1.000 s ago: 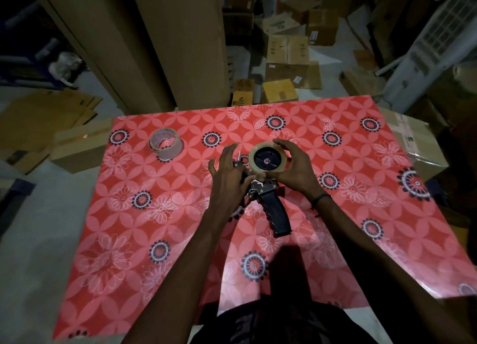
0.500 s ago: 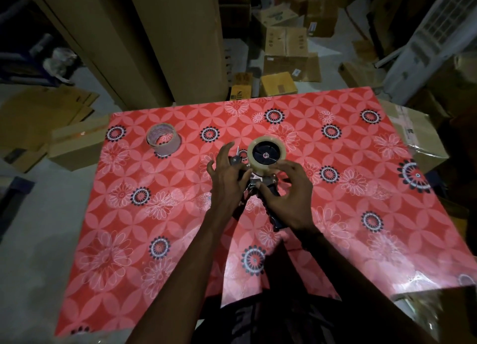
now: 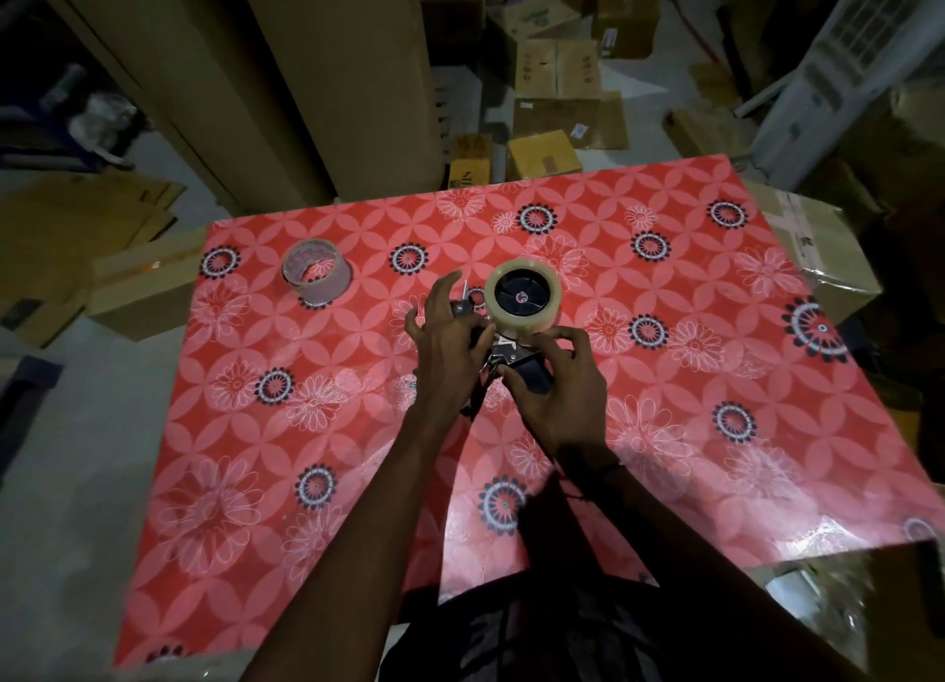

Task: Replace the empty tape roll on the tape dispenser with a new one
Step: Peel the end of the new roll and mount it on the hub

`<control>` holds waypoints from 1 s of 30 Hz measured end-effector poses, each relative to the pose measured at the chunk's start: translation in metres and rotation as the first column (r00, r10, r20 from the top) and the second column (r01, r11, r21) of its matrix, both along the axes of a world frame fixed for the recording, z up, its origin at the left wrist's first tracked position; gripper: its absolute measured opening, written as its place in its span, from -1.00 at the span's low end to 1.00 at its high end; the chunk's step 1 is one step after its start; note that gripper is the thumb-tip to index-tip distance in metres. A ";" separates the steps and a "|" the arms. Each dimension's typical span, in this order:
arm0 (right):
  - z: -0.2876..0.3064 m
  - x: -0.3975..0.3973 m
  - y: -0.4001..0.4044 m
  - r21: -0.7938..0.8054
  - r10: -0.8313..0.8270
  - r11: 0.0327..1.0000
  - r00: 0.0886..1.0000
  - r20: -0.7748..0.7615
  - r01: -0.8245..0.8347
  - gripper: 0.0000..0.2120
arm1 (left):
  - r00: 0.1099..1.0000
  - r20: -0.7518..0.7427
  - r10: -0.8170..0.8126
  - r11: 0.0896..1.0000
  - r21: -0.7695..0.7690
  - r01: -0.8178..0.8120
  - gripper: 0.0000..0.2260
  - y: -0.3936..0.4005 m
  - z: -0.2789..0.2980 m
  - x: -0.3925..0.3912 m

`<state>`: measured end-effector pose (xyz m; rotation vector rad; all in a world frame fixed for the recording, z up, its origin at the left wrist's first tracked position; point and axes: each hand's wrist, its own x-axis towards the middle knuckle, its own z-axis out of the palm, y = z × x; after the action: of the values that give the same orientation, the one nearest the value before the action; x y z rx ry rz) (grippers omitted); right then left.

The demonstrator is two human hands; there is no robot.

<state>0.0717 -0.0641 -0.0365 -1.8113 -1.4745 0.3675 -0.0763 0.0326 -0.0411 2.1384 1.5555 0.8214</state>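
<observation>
Black-handled metal tape dispenser (image 3: 516,359), frame centre: clear full tape roll (image 3: 522,297) mounted; left hand (image 3: 450,343), right hand (image 3: 557,395) both gripping body. Empty cardboard tape core (image 3: 317,271), upper left, red floral table cover (image 3: 665,425).

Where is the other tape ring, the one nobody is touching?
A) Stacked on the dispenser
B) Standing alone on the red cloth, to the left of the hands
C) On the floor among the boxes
B: the loose ring sits on the red cloth, apart from both hands.
</observation>
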 end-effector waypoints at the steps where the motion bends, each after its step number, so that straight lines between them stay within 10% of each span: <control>1: 0.000 0.000 0.001 -0.013 -0.009 1.000 0.999 0.043 0.010 -0.64 | 1.000 0.011 -0.003 1.000 0.005 0.003 -0.87 0.000 0.000 -0.001; 30: -0.001 0.010 0.008 0.011 -0.008 1.000 0.986 0.166 0.006 -0.65 | 0.980 0.137 -0.142 0.983 0.139 0.123 -0.96 -0.031 -0.004 -0.038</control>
<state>0.0813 -0.0558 -0.0374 -1.8760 -1.5794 0.2082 -0.1142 0.0011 -0.0450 2.1903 1.3033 1.0332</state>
